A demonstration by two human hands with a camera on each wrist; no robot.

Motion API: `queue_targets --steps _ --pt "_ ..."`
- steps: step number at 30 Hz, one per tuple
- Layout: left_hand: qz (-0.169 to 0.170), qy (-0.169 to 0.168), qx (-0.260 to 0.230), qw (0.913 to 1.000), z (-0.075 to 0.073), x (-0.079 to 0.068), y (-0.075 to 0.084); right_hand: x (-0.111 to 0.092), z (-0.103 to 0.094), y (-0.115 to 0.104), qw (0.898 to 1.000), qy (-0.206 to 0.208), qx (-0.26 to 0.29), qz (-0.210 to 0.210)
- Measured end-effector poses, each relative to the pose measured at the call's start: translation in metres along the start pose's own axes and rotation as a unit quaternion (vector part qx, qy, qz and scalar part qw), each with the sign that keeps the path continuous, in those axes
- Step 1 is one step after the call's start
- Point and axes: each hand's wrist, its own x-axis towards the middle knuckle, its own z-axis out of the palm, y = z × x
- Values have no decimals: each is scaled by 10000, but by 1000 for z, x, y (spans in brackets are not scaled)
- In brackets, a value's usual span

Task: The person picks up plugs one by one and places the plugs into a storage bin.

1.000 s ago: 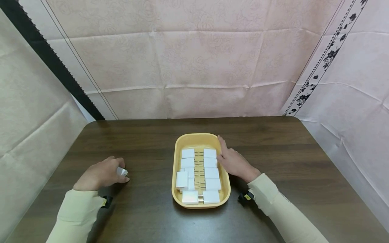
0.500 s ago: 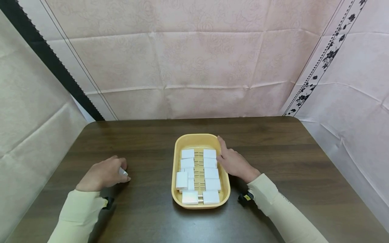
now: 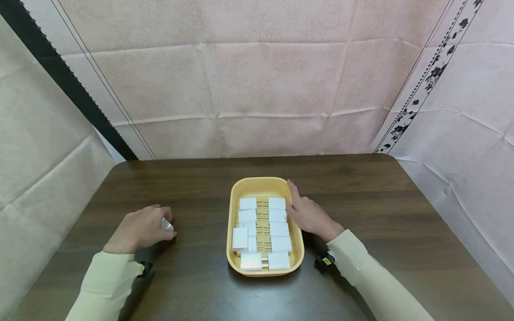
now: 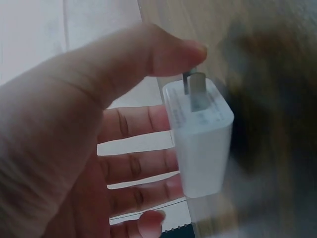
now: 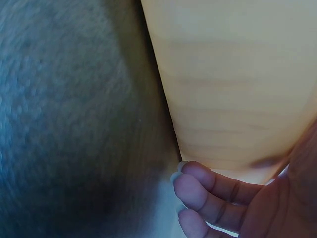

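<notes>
My left hand (image 3: 142, 228) is over the left part of the table, pinching a white charger plug (image 3: 166, 224) between thumb and fingers. In the left wrist view the thumb lies against the metal prongs of this charger plug (image 4: 200, 148), and the fingertips touch its side. A yellow tray (image 3: 265, 182) stands in the middle, holding two columns of white charger plugs (image 3: 279, 244) with prongs pointing inward. One extra charger plug (image 3: 240, 238) lies on top of the left column. My right hand (image 3: 311, 215) grips the tray's right rim, its fingers curled against the outer wall (image 5: 237, 99).
A dark brown wooden table (image 3: 201, 298) carries everything. Pale patterned cloth (image 3: 265, 89) hangs behind its far edge and along both sides. A black wrist device (image 3: 323, 262) hangs below the right sleeve, and another (image 3: 145, 269) below the left.
My left hand has drifted slightly to the right with the charger plug, turning it a little. The right hand and the tray have stayed put.
</notes>
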Motion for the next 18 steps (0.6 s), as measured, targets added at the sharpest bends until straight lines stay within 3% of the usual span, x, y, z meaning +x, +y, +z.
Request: queue_targets --steps 18 --pt "498 709 140 9961 -4 -3 20 0 1 0 9999 62 -76 -60"
